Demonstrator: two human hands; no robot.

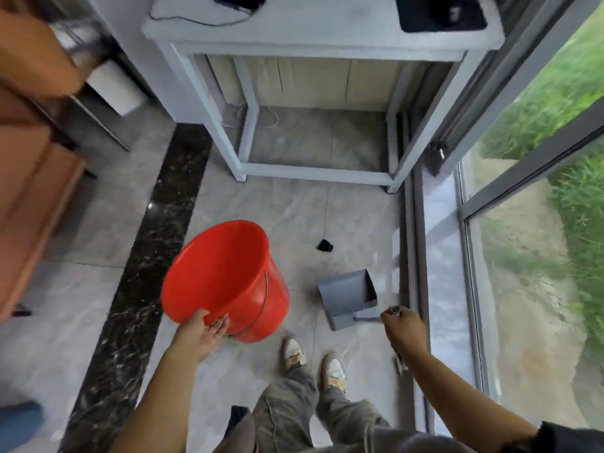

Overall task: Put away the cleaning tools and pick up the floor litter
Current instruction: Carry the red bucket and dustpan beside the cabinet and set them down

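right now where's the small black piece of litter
In the head view, the black litter lies on the floor tiles between the red bucket and grey dustpan.

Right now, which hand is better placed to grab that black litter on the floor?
Neither is free. The left hand grips the red bucket by its rim; the right hand holds the grey dustpan, nearer the black litter. Right, scooping.

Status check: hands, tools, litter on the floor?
Left hand grips red bucket by its rim, tilted. Right hand closed on dustpan handle. Small black litter piece on tile ahead, path clear.
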